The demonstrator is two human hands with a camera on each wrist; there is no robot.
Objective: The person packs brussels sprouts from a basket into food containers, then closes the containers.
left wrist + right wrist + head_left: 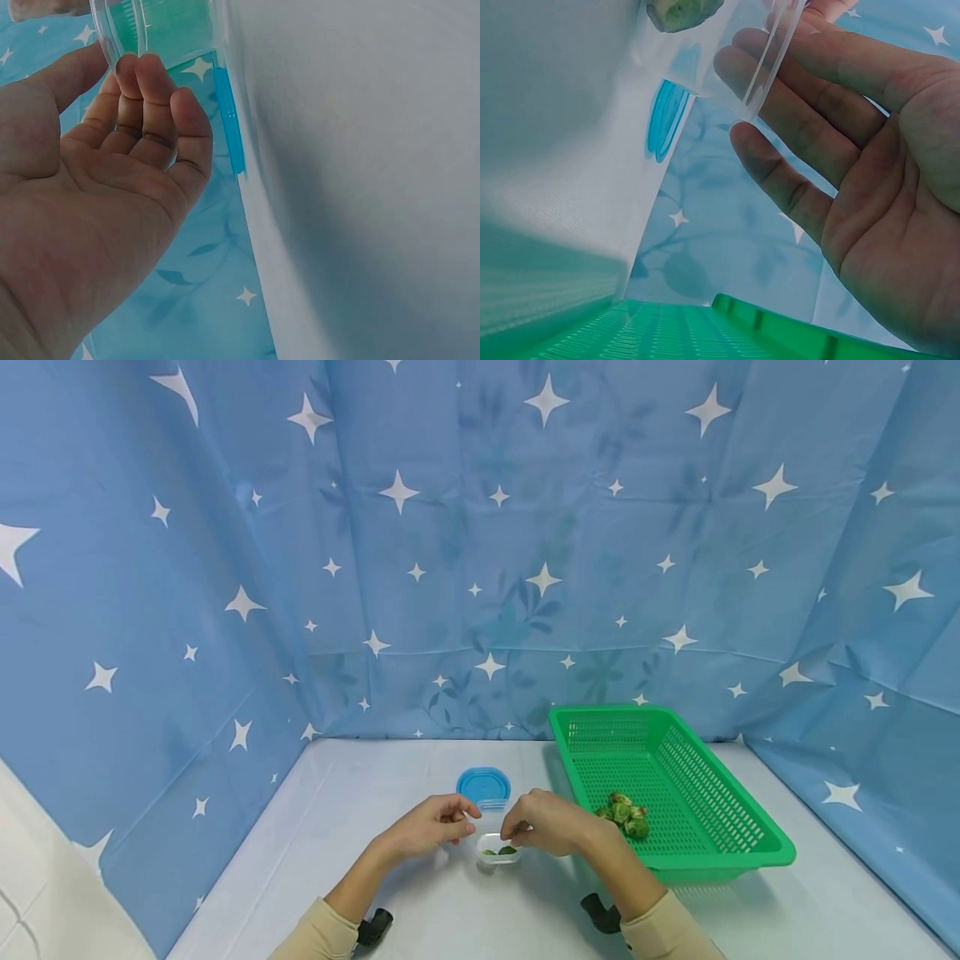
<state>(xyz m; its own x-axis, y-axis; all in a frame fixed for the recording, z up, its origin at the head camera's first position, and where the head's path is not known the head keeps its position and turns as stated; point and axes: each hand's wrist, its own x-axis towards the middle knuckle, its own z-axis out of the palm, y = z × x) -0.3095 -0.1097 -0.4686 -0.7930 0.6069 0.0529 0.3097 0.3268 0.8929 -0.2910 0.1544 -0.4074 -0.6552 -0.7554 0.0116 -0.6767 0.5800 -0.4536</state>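
Observation:
A small clear plastic box (489, 860) stands on the table with pieces of Brussels sprout (507, 851) at its bottom; one sprout (684, 12) shows through its wall. My left hand (435, 825) is just left of the box, fingers loosely bent and nothing seen in them. In the left wrist view its fingertips come close to the rim; contact cannot be told. My right hand (551, 822) reaches over the box from the right, fingers pointing down. In the right wrist view, some fingertips (735, 64) show through the clear wall; nothing is visible between them.
A round blue lid (483, 784) lies behind the box, with another clear piece (492, 805) in front of it. To the right stands a green plastic basket (720, 860) with several Brussels sprouts (624, 814). A blue starry curtain (450, 610) closes off the back and sides.

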